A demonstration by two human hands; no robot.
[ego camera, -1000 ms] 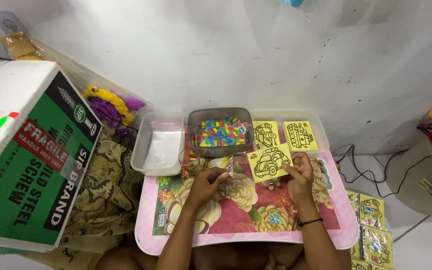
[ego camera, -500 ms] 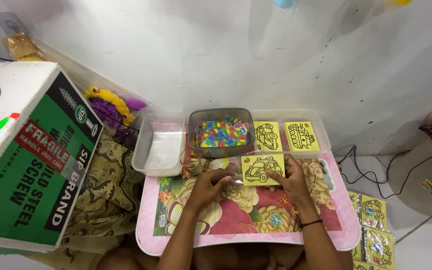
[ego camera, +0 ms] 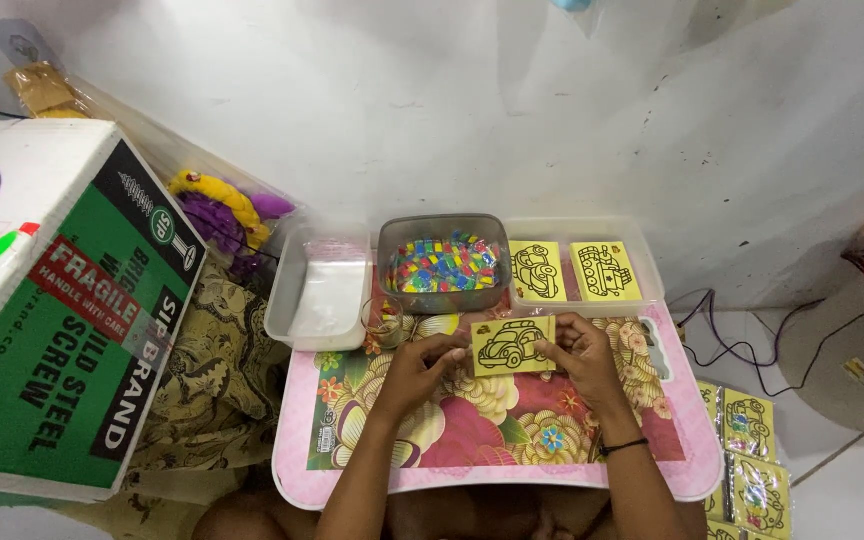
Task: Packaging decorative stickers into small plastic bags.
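The person is holding a small yellow card (ego camera: 513, 345) printed with a black car outline, gripping it between both hands just above the floral-patterned table (ego camera: 472, 440). The left hand (ego camera: 418, 368) is pinching the card's left short edge; its fingers (ego camera: 452, 347) are closing on that edge from the side. The right hand (ego camera: 580, 352) is grasping the right short edge in the same manner. Neither hand is released — both are clenched on the card.

The card's long axis is running left to right, directly between the two sets of fingers, with its printed face turned upward. Both hands are equally near it, since each is touching one end.

Just beyond the fingers, a grey tub of coloured pieces (ego camera: 444, 265) is standing on the table. Beside it, beyond the right fingers, a shallow clear tray (ego camera: 652, 285) is holding two more yellow cards — well within reach. Beyond the left fingers, a second clear tray (ego camera: 287, 305) is holding a white packet.
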